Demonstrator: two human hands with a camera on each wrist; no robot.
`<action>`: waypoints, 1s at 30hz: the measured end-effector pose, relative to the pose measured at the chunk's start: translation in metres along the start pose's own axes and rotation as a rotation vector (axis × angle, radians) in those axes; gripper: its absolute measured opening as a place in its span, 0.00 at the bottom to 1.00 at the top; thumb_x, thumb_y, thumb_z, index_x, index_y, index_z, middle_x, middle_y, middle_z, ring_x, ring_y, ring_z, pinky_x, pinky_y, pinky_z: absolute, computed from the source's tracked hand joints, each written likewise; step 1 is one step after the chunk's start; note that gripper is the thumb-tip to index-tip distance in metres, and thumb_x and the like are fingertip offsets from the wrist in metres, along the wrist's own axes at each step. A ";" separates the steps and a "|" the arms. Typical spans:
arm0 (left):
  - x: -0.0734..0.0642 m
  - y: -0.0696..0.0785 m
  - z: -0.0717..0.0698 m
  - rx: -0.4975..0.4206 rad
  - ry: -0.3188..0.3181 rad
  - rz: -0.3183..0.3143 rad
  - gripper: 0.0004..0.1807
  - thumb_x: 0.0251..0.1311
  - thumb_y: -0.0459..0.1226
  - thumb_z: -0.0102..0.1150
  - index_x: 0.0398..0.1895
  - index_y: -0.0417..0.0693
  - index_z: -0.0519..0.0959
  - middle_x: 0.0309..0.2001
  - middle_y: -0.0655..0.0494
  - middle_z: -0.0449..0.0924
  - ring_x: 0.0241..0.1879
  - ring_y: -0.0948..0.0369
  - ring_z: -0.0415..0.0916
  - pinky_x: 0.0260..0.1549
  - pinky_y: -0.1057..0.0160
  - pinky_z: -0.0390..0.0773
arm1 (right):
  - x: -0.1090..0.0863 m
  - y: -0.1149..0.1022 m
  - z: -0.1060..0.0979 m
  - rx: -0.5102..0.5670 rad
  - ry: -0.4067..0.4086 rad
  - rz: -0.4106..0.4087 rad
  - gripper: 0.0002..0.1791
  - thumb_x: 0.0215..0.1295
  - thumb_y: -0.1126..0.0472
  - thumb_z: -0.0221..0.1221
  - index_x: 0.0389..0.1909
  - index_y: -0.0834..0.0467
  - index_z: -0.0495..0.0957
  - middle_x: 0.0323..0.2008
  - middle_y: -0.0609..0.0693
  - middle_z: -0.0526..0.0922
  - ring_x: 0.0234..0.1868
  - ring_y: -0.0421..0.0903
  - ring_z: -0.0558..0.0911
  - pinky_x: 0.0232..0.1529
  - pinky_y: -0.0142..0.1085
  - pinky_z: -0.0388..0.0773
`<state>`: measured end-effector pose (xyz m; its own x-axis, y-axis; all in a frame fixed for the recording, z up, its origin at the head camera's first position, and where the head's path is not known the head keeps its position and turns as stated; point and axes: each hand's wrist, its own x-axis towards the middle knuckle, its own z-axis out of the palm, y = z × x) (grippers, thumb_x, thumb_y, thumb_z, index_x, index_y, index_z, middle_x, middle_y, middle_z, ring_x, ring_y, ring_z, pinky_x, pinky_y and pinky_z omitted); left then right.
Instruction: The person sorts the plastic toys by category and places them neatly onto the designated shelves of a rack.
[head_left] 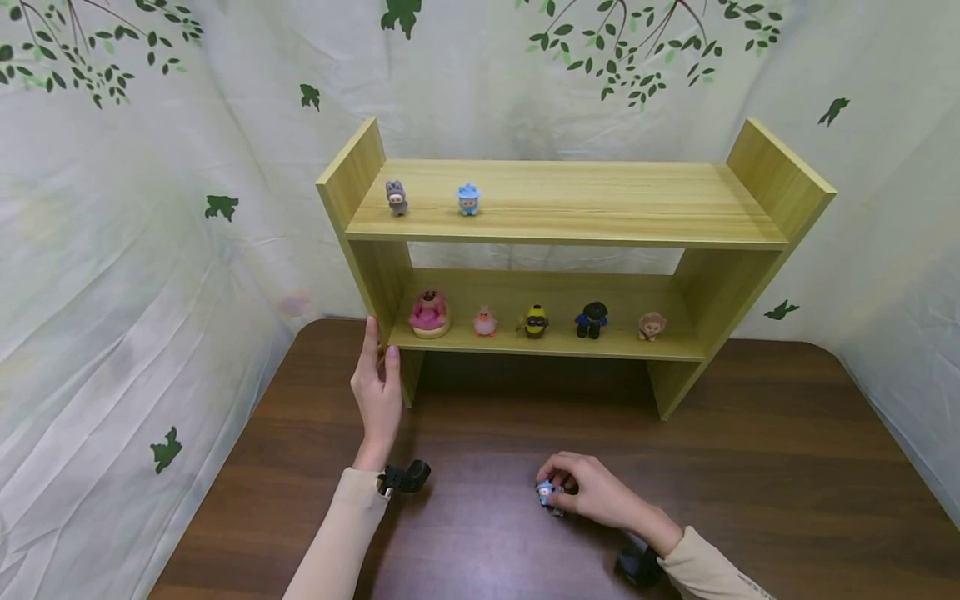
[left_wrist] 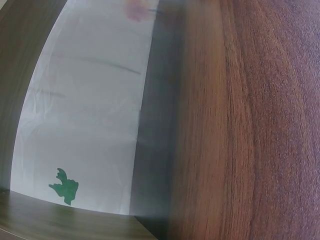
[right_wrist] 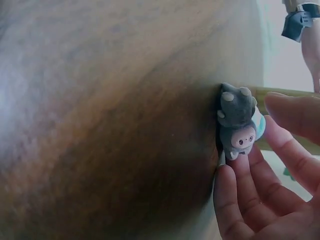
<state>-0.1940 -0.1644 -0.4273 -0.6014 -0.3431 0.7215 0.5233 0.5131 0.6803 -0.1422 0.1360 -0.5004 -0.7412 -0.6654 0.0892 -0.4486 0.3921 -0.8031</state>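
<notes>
My right hand [head_left: 592,490] is low over the table, its fingers and thumb around a small blue figurine [head_left: 544,492]. Right against it is a grey figurine with a pale face [right_wrist: 240,122], which hides most of the blue one in the right wrist view; whether the fingers also grip the grey one, I cannot tell. At the shelf's left end, my left hand [head_left: 378,396] rests its fairly straight fingers on the side panel of the wooden shelf [head_left: 525,354]. The left wrist view does not show the left hand.
The upper board carries a grey figurine [head_left: 397,198] and a blue-hatted one [head_left: 468,199]. Along the lower board stand a pink bear figure [head_left: 430,315], a small pink figure [head_left: 484,322], a yellow-and-black one [head_left: 536,322], a black-and-blue one [head_left: 592,320] and a brown one [head_left: 652,326].
</notes>
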 end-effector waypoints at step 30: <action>-0.002 0.001 0.003 -0.020 0.015 0.025 0.29 0.62 0.20 0.51 0.68 0.34 0.62 0.62 0.37 0.69 0.54 0.59 0.69 0.47 0.66 0.69 | 0.003 -0.001 0.012 -0.088 0.089 -0.068 0.13 0.50 0.72 0.65 0.32 0.54 0.76 0.31 0.43 0.73 0.32 0.37 0.75 0.34 0.31 0.75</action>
<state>-0.1945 -0.1608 -0.4283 -0.5787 -0.3423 0.7402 0.5503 0.5060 0.6642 -0.1375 0.1259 -0.5064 -0.7471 -0.6351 0.1962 -0.5385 0.4051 -0.7389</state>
